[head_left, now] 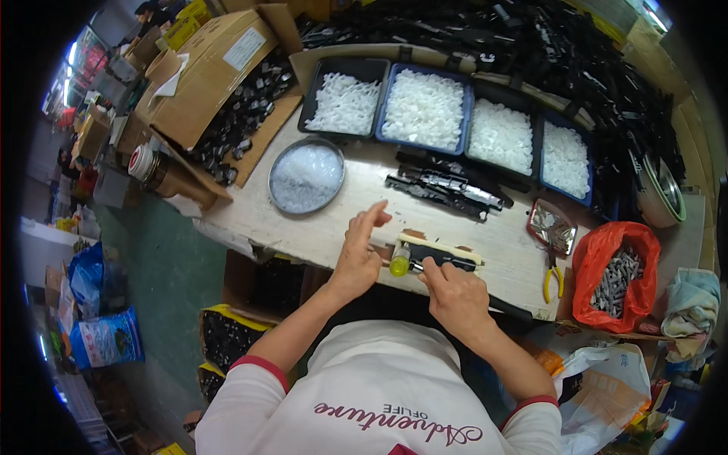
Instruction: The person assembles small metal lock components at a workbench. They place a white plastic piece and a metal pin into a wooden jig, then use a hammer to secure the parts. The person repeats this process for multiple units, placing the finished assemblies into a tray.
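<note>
My right hand (459, 296) is closed round the handle of a small mallet with a clear yellow-green head (400, 262). The mallet head is over the left end of a cream-coloured fixture (455, 248) near the table's front edge. A long black part (447, 259) lies in the fixture, partly hidden by my right hand. Just left of the fixture is my left hand (359, 250), its fingers stretched out and apart, with nothing seen in it. Beyond the fixture, several black and shiny metal assemblies (447, 189) lie side by side.
Trays of small white plastic parts, including a blue tray (381, 114), line the back. A round metal dish (271, 178) stands left. Yellow-handled pliers (553, 282), a small red-edged tray (537, 206) and a red bag (586, 292) of grey parts are right. Black parts (546, 61) are heaped behind.
</note>
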Tool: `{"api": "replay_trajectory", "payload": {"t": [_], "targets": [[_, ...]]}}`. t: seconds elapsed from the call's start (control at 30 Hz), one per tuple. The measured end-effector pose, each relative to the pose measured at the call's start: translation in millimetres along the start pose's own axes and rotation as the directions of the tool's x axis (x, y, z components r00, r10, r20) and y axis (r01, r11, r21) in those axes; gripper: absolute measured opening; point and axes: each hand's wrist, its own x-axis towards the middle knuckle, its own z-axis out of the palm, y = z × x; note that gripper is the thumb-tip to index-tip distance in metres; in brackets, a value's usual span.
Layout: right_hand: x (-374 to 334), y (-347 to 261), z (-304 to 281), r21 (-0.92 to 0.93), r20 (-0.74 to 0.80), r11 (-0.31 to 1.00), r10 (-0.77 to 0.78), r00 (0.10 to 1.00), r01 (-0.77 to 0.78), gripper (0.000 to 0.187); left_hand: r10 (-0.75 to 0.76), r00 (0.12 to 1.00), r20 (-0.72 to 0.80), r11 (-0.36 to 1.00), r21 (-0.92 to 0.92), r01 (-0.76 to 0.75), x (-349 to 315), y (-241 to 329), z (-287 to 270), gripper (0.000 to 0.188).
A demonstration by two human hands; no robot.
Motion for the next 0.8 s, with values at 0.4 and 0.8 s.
{"api": "replay_trajectory", "payload": {"t": [0.4,0.8], "targets": [[-60,85,2,-0.024,-0.28,0.908,0.395,0.875,-0.418,0.023,0.494,0.79,0.362,0.761,0.259,-0.595,23,14,63,0.046],[-93,152,-15,-0.347,-0.339,0.753,0.454,0.824,-0.558,0.014,-0.276,0.886,0.372,0.263,-0.858,0.442,45,36,15,0.039]]}}
